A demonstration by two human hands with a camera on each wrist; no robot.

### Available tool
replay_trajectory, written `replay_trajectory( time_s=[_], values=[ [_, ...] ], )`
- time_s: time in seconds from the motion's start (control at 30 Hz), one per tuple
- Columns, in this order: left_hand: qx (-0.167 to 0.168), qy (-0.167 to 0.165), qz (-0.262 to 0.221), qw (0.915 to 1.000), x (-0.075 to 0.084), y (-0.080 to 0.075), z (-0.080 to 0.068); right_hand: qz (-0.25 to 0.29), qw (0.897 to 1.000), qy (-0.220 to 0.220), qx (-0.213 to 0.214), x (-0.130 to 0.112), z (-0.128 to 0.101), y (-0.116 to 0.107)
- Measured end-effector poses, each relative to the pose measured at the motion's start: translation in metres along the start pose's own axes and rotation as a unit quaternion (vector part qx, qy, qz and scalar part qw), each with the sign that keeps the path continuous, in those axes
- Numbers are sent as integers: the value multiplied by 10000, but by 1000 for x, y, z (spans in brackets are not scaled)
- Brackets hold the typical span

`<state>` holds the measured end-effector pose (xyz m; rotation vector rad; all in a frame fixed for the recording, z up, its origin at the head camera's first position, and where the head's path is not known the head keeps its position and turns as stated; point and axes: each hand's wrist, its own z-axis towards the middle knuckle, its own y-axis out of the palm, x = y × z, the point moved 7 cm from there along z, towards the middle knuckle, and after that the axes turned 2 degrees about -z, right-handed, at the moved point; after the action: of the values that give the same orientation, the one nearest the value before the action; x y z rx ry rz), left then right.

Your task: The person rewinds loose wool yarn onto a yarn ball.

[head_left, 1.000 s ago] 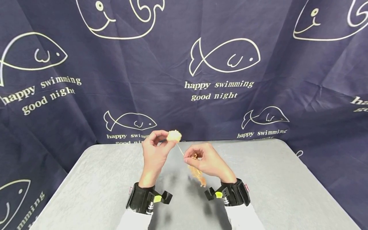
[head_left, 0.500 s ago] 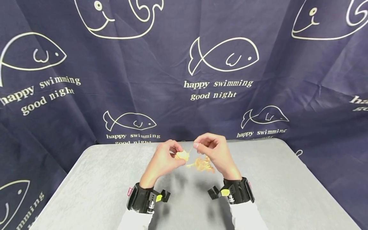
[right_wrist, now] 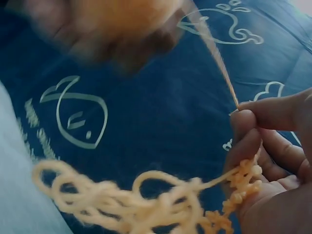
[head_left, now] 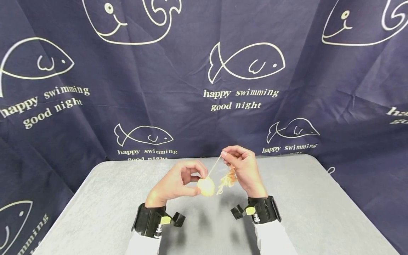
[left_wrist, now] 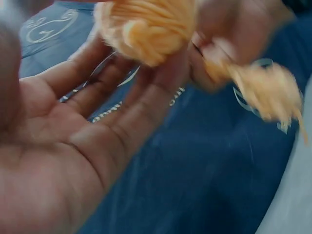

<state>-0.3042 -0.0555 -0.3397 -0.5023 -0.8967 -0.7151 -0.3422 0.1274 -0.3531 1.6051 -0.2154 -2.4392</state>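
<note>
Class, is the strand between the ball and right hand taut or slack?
Taut: in the head view, the strand runs straight from the ball to the right hand.

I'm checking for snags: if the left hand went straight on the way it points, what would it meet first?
Probably the loose yarn hanging from the right hand, past the yarn ball that the left hand pinches, judging by the head view; depth is unclear.

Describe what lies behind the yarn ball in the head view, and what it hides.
Behind the yarn ball, held by the left hand, the grey table shows past its lower edge. The patch directly behind is covered, so anything there cannot be seen.
</note>
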Motion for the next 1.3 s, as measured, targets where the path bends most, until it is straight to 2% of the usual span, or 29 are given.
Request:
replay_trajectory(
  time_s=[0.1,0.23,0.33,0.47,0.57,0.67,0.9,1.1,1.2,1.3],
  values=[
    [442,552,-622,9956,10,-8,0,-931,9953,-35,-277,5,0,4],
    [1514,1030,-990,9781,16,-22,-2,-1813,9794,-176,-870,9,-2,15],
    [2378,1112,-1234,9570,16,-31,-5,-2130,9664,-343,-1396,11,-5,27],
    [3401,1021,-1563,9217,12,-41,-10,-2259,9536,-501,-1928,12,-10,39],
    [3954,940,-1640,8988,11,-47,-13,-2246,9499,-549,-2105,11,-13,45],
    [4310,902,-1554,8843,9,-50,-15,-2212,9487,-560,-2187,10,-15,47],
    [4874,803,-433,8684,4,-56,-20,-2194,9475,-517,-2269,4,-17,49],
    [5110,570,-232,8574,0,-60,-22,-2265,9497,-534,-2094,3,-15,46],
    [5058,434,-292,8611,-2,-61,-22,-2293,9513,-531,-1990,3,-14,44],
    [4897,335,-384,8704,-4,-62,-20,-2324,9512,-542,-1957,3,-13,43]
  ],
)
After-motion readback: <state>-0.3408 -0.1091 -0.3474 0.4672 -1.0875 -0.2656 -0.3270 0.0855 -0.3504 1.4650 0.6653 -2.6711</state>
